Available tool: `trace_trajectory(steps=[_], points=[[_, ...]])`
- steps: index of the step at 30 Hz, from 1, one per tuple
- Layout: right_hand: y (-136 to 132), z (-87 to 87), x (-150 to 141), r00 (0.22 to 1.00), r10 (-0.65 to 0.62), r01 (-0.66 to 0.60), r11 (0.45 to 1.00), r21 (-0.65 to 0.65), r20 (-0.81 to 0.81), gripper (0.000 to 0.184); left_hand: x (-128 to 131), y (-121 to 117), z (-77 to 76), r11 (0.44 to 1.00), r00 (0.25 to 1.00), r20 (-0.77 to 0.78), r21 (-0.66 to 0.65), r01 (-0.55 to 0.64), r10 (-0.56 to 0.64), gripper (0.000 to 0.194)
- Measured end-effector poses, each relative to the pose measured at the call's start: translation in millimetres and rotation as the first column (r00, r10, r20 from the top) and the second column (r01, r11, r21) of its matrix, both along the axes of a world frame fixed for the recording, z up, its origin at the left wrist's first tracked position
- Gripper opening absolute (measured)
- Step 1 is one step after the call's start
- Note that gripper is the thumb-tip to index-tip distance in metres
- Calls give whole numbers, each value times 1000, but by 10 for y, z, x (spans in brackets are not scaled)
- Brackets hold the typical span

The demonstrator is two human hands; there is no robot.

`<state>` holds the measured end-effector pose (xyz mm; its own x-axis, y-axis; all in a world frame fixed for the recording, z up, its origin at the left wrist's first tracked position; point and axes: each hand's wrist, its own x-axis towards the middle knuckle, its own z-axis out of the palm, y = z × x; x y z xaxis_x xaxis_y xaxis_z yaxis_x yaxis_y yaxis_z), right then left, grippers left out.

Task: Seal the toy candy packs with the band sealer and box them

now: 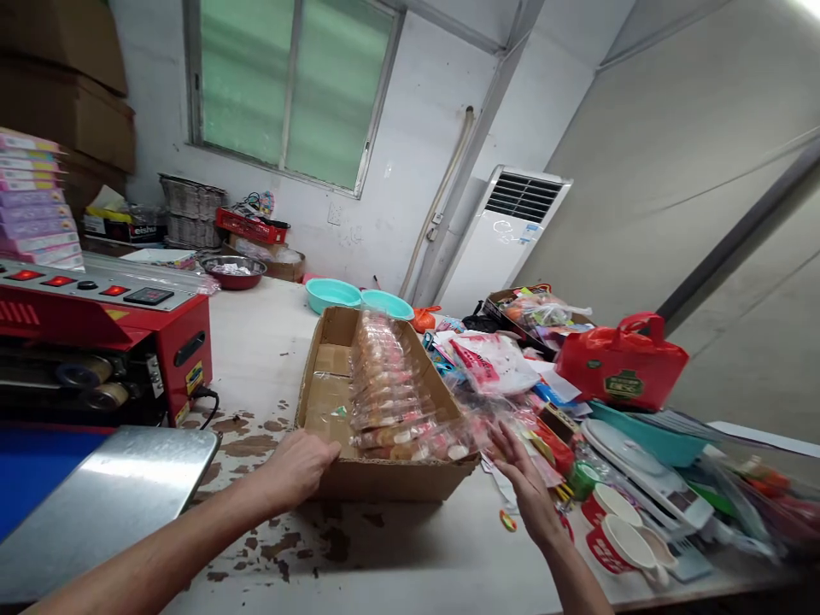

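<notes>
A shallow cardboard box [320, 401] lies on the white table, holding a row of clear packets [384, 389] with pink and orange items inside. My left hand [298, 468] rests on the box's near left corner, fingers curled over the rim. My right hand [522, 478] reaches with fingers spread toward a clear packet [471, 431] at the box's near right corner, touching its edge.
A red sealing machine [102, 342] and a steel tray [108, 504] stand at left. Teal bowls [333, 295] sit behind the box. A red bag [621, 363], red-and-white cups [618, 538], plates and loose packets crowd the right side. The table top [397, 555] shows worn brown patches.
</notes>
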<state>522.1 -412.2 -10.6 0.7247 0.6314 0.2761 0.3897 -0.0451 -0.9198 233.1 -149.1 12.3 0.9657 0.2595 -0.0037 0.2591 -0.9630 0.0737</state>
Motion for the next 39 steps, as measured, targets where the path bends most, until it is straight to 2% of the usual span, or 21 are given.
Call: trace_trajectory(steps=[3,5,8,11,14,16,19,23,26,29,32,35,39], points=[[6,49,170,996,77,-73,994,-76,52,74,-45,5,149,996,999,-19,-77,-47,46,23],[49,106,235,988,102,-82,983,-166,118,78,-56,-1,223,978,998,-1,-198,-65,66,22],[156,199,266,970,154,-100,958,-269,186,75,19,-49,237,914,986,139,-405,-30,94,45],[275,228,274,967,185,-136,957,-257,177,76,233,-177,182,847,951,289,-527,66,106,74],[383,172,284,975,168,-127,959,-253,145,80,539,-365,151,776,942,310,-623,100,128,93],[454,120,274,974,145,-100,965,-244,174,80,739,-468,148,740,941,294,-668,76,169,99],[584,74,217,967,127,-82,975,-205,219,83,961,-507,138,702,915,311,-710,44,257,98],[818,83,104,981,85,-56,985,-164,175,91,1093,-327,95,654,874,366,-753,76,320,100],[1014,105,37,994,111,-109,988,-109,12,93,1150,-109,76,610,861,380,-785,108,337,103],[1204,129,-18,983,143,-154,983,-99,-113,86,1230,102,72,568,824,444,-801,190,351,104],[1390,167,-66,972,175,-191,977,-92,-157,81,1335,284,58,507,771,515,-810,295,374,102],[1574,207,-92,970,168,-194,970,-145,-175,85,1442,435,29,473,719,551,-812,343,423,102],[1799,246,-137,957,158,-224,937,-270,-243,94,1530,583,-28,459,734,486,-848,265,475,98]])
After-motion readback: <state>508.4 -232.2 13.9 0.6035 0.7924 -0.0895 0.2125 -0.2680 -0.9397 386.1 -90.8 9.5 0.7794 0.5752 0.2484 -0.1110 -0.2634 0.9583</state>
